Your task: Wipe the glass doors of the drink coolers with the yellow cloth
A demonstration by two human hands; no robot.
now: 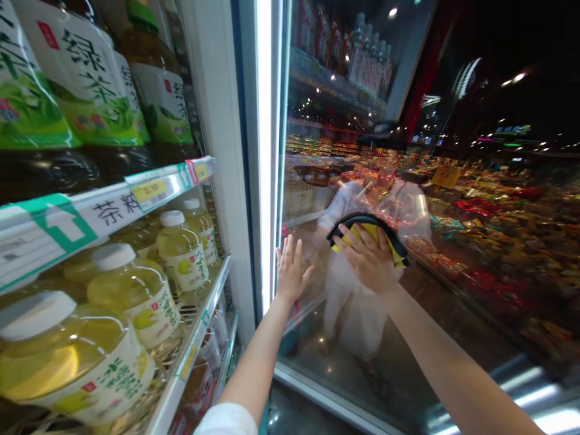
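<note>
My right hand [369,261] presses a yellow cleaning cloth with a black border [393,235] against a glass door [453,338]. Its fingers are spread over the cloth, which bunches up along its upper edge. Further left, my left hand [291,270] is open, with fingers apart and palm toward the glass near the door's lit edge. It holds nothing; whether it touches the pane I cannot tell. The glass reflects a person in light clothing and shelves of bottles.
Left of the door stands a cooler. Its upper shelf holds large green tea bottles [97,72]; pale yellow drinks with white caps [181,248] fill the one below. A price rail [113,205] edges the upper shelf. A bright light strip [267,151] runs beside the glass.
</note>
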